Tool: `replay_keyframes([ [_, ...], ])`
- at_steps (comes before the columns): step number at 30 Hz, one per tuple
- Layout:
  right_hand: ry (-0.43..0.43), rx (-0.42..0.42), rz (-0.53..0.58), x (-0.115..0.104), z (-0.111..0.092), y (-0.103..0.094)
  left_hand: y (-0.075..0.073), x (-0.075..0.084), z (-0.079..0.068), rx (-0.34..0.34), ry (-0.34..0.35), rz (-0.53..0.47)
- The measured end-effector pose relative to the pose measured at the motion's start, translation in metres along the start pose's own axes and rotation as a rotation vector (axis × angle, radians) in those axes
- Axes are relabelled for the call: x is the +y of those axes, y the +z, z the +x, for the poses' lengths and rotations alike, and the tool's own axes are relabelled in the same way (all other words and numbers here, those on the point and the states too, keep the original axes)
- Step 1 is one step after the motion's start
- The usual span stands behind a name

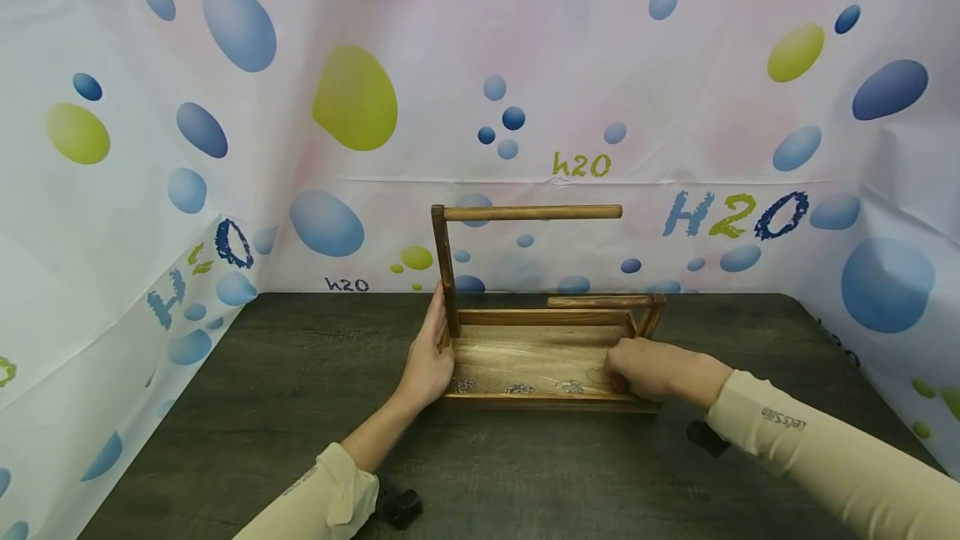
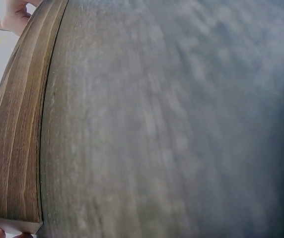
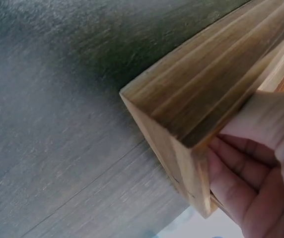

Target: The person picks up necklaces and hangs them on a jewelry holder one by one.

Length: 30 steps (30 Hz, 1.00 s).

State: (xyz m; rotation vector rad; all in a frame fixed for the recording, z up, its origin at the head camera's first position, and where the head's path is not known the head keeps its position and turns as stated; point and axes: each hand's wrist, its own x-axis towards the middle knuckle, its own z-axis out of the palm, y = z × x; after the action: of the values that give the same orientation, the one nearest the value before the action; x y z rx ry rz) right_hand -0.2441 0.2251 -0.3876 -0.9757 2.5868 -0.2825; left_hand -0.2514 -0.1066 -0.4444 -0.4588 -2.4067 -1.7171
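The bare left grip lay flat at 9 o'clock and the right grip curled, contents unclear, at 3 o'clock of a brown rectangular wooden tray on a dark wood-grain counter, where tilting risked tangling thin silvery piles.

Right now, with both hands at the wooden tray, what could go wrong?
The right hand is close to the rightmost silvery pile and might drag it. The upper bar shows support only at its left end, so a bump might loosen it. If the left hand tips the tray, its contents could slide.
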Motion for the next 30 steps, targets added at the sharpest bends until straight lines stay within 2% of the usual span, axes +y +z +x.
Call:
replay_keyframes([
  [11, -0.040, 0.014, 0.020, 0.001, -0.001, 0.000, 0.000, 0.000, 0.000, 0.010, -0.005, -0.009],
  [19, -0.096, 0.062, 0.027, 0.003, -0.003, 0.002, -0.004, 0.040, -0.010, 0.000, -0.036, -0.019],
  [25, -0.141, 0.122, -0.041, 0.005, -0.006, -0.001, -0.004, 0.040, -0.010, 0.000, -0.039, -0.022],
  [30, -0.131, 0.139, -0.045, 0.002, -0.008, -0.003, -0.005, 0.041, -0.012, 0.002, -0.042, -0.004],
])
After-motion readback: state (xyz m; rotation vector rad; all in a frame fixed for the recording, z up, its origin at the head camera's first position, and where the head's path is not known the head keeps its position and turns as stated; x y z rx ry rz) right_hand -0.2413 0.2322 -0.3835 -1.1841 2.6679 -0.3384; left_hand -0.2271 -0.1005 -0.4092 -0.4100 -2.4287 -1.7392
